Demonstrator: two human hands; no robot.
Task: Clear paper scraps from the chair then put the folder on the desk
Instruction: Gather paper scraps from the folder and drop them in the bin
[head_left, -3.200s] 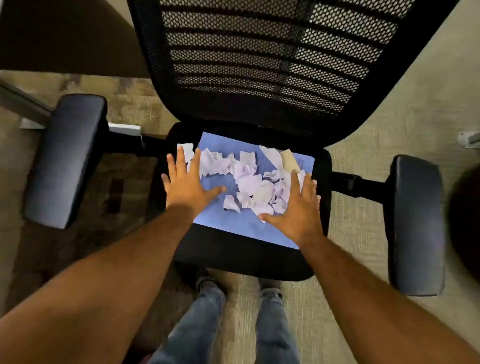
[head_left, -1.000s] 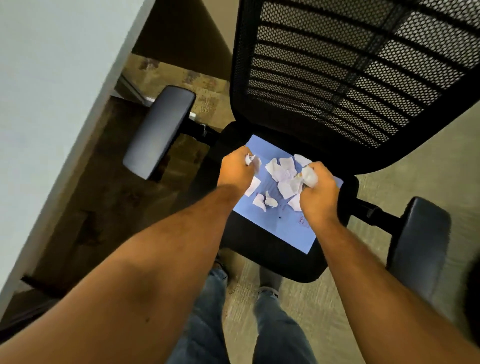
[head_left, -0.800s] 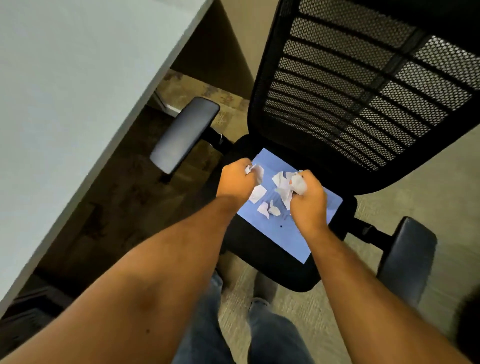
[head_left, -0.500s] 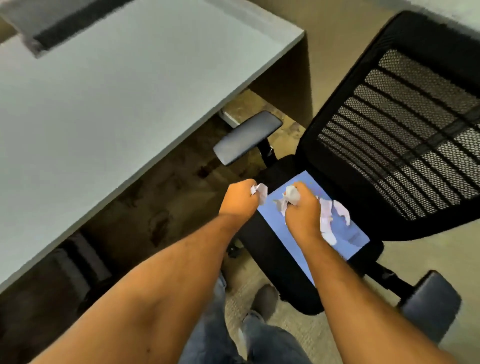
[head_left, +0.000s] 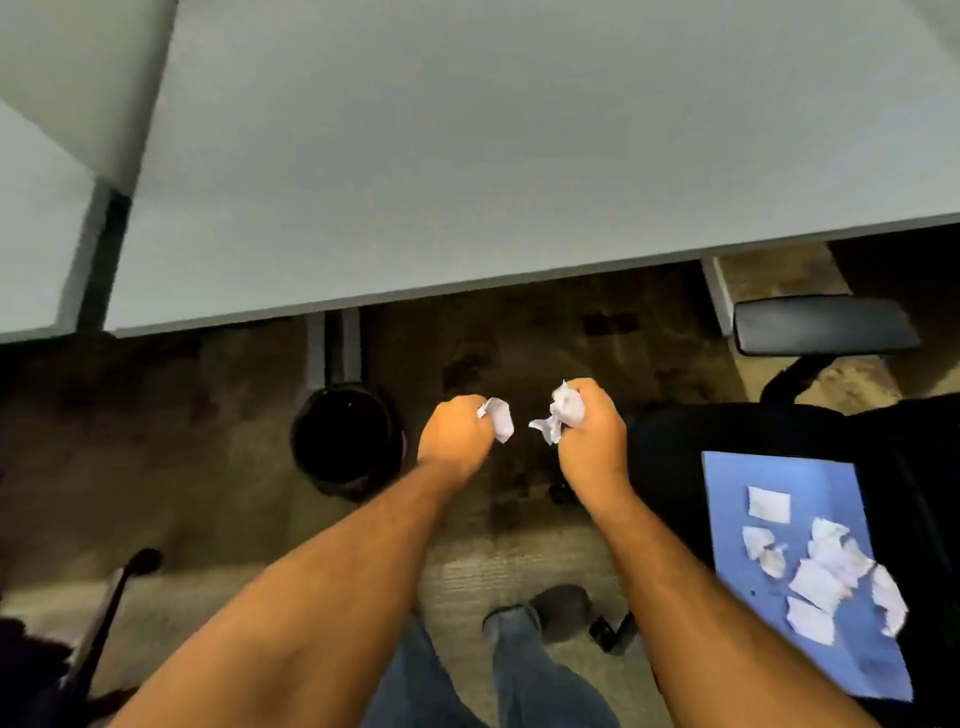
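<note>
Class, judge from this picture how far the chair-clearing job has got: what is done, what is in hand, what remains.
Done: nothing finished. In hand: the left hand and right hand each grip paper scraps near the black bin. Left: loose scraps still lie on the folder, which remains on the chair, not the desk.

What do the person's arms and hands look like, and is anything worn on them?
Both forearms are bare up to the edge of the picture: no sleeves show. The left hand and the right hand have no gloves, and no watch, ring or bracelet can be seen on the wrists or on the parts of the hands that show. Lower down, blue jeans and a dark shoe are visible.
</note>
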